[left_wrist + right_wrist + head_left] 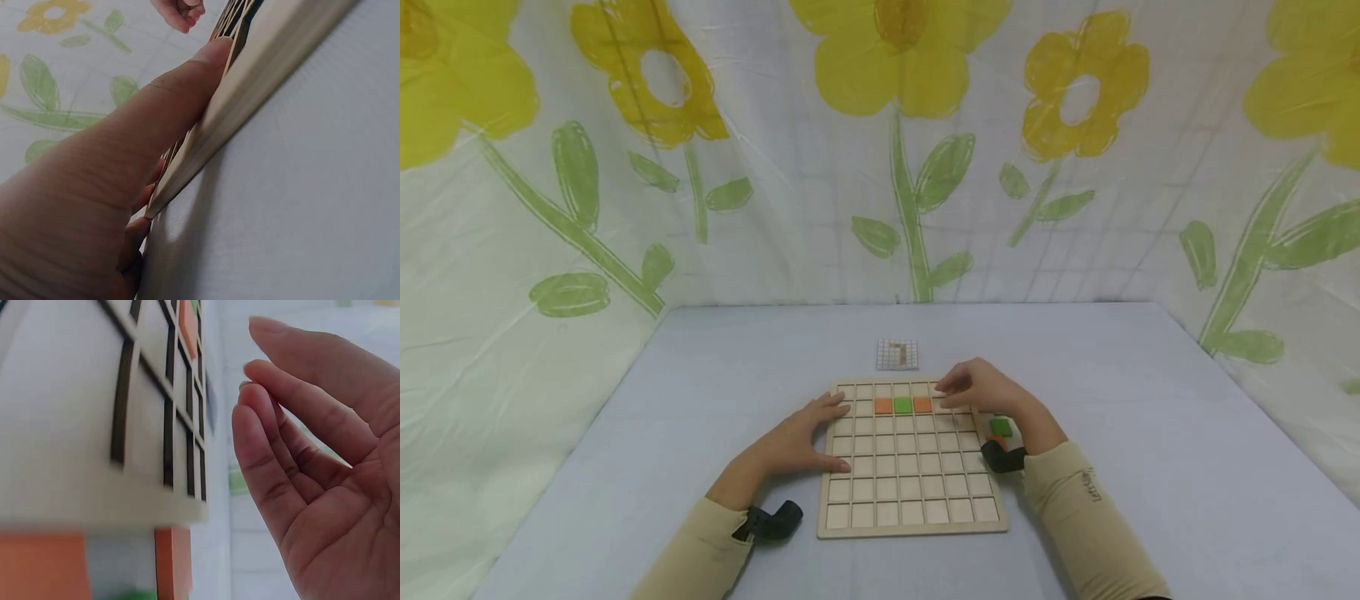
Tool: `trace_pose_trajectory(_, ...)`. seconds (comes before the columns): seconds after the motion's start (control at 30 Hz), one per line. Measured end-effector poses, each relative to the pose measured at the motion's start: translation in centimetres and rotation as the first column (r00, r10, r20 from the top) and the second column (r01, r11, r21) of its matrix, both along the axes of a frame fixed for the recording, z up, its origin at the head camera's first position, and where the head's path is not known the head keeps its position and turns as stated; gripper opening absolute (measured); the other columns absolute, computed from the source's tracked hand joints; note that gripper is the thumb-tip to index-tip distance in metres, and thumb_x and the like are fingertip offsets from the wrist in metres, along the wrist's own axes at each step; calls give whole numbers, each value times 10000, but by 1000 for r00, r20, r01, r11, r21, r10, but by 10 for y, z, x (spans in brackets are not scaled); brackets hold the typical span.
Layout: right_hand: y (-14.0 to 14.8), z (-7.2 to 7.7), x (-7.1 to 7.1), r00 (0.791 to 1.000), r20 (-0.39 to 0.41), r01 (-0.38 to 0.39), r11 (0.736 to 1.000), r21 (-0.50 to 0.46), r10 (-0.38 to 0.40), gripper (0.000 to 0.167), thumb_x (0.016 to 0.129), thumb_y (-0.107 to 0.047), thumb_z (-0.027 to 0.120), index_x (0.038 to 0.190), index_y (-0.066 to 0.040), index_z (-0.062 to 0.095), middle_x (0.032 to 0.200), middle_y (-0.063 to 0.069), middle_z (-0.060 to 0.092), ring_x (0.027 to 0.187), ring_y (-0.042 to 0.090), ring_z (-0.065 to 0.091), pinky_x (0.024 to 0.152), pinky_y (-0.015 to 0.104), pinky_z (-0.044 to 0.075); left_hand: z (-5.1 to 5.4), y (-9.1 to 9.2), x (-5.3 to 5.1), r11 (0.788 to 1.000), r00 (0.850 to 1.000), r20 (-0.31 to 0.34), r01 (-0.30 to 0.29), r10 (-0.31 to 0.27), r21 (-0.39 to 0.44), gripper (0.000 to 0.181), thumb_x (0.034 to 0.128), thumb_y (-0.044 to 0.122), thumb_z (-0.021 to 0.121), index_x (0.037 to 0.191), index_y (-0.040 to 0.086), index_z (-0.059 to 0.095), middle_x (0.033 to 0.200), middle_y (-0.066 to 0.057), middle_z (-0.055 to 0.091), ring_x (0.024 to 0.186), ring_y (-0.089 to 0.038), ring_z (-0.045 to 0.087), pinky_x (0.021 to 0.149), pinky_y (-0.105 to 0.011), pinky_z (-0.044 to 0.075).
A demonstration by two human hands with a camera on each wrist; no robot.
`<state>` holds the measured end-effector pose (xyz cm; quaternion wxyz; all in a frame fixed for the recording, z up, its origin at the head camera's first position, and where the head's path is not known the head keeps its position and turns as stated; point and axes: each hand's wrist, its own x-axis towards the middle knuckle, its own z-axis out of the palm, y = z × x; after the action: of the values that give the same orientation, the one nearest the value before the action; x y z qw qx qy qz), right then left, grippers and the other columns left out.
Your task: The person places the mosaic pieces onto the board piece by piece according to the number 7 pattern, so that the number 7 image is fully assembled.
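Observation:
A wooden grid board [912, 531] lies flat on the table. In its second row from the far side sit an orange tile [883, 406], a green tile [902, 405] and another orange tile [922, 405], side by side. My left hand [801, 440] rests on the board's left edge, fingers and thumb spread over the rim. Over the far right corner hovers my right hand [988, 391], its fingers [253, 434] loosely bent and apart from the thumb. The right wrist view shows nothing between them.
Beyond the board lies a small card with a printed grid [897, 354]. Just right of the board, partly behind the right wrist, are a loose green tile [1001, 427] and orange tile [997, 441]. A flowered curtain [775, 167] hangs behind the white table [760, 350].

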<state>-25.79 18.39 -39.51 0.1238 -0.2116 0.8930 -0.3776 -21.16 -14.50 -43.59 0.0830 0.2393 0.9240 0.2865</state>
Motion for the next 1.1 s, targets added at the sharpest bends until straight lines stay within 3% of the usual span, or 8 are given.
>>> trace_pose_trajectory(0.47, 34, 0, 11, 1000, 16, -15, 1000, 17, 14, 267, 806, -148, 718, 1037, -18, 694, 937, 66, 666, 821, 141, 588, 719, 279, 517, 0, -1, 0, 1000, 1000, -1, 1, -1, 3, 933, 638, 569, 769, 1398, 142, 434, 1543, 5, 261, 1446, -265, 164, 1161, -505, 199)
trace_pose_trajectory(1.1, 77, -12, 34, 1000, -1, 3, 999, 33, -3, 349, 755, -179, 767, 1041, 0, 679, 976, 89, 652, 821, 106, 570, 682, 198, 513, -3, 0, -2, 1000, 1000, 6, -16, 17, -18, 944, 627, 596, 762, 1409, 192, 420, 1547, 53, 239, 1453, -226, 146, 1168, -484, 190)
